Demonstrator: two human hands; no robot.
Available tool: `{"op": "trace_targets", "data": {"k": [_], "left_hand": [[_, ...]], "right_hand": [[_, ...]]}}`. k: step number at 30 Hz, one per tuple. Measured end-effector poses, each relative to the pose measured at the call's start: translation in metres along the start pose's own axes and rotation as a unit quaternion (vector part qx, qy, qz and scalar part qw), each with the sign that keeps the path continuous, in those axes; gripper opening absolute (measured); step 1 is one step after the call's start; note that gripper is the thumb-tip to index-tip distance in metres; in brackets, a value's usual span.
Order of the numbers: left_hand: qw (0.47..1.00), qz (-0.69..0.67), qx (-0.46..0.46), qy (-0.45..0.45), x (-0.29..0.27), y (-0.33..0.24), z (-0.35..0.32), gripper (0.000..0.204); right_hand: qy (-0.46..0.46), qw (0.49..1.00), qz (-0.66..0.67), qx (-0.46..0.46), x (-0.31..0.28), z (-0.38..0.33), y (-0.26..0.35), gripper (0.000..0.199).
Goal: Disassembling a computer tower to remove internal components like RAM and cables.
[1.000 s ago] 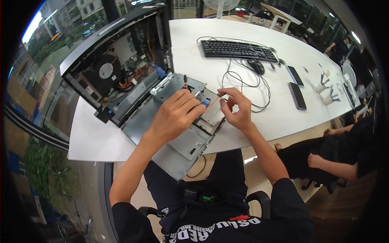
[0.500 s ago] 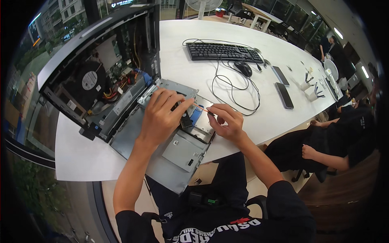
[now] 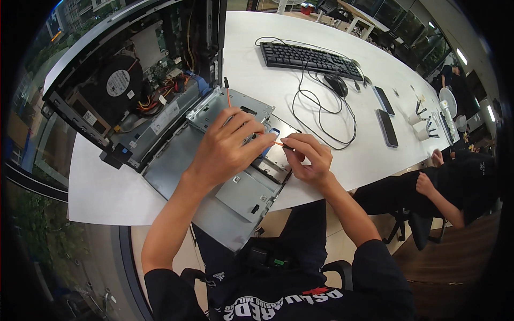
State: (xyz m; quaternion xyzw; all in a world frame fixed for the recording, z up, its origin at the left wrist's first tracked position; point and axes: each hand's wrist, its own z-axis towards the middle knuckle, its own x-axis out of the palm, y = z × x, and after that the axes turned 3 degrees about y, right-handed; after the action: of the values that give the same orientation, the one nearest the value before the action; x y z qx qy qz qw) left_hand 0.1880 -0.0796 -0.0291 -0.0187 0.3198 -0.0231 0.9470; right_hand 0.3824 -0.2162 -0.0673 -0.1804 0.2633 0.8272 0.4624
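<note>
Orange cable [image 3: 228,97], held in the air above the grey metal frame [image 3: 238,200] beside the open computer case [image 3: 174,112], and spanning from one hand to the other. Closed around the middle of it, left hand [image 3: 227,142]. Closed in a tight pinch on the black plug [image 3: 287,146] at the near end, right hand [image 3: 308,158].

Just changed: far plug [image 3: 226,83] back in clear view, upright and free above the left hand; bare stretch of cable between the hands shorter than half a second ago, with right hand nearer to left. Means, by judgement, better control of the cable at this point, with neither end visibly seated in a socket. Hard to be sure of the exact path inside the left hand, hidden as it is behind the knuckles.

Partly visible just beneath the hands, blue tab [image 3: 274,132] on the frame. Farther off on the white bench [image 3: 112,198], black keyboard [image 3: 310,59], mouse [image 3: 336,84] and looped leads [image 3: 325,107], all well apart from the hands.
</note>
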Motion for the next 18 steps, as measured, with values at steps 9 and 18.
{"op": "trace_targets", "data": {"k": [9, 18], "left_hand": [[0.999, 0.041, -0.003, -0.002, 0.004, -0.005, 0.000, 0.016], [0.999, 0.001, -0.038, -0.013, 0.000, 0.006, 0.000, 0.016]], "right_hand": [[-0.014, 0.998, -0.031, -0.057, -0.001, 0.002, -0.002, 0.039], [-0.052, 0.998, -0.022, -0.012, -0.004, 0.001, -0.003, 0.032]]}}
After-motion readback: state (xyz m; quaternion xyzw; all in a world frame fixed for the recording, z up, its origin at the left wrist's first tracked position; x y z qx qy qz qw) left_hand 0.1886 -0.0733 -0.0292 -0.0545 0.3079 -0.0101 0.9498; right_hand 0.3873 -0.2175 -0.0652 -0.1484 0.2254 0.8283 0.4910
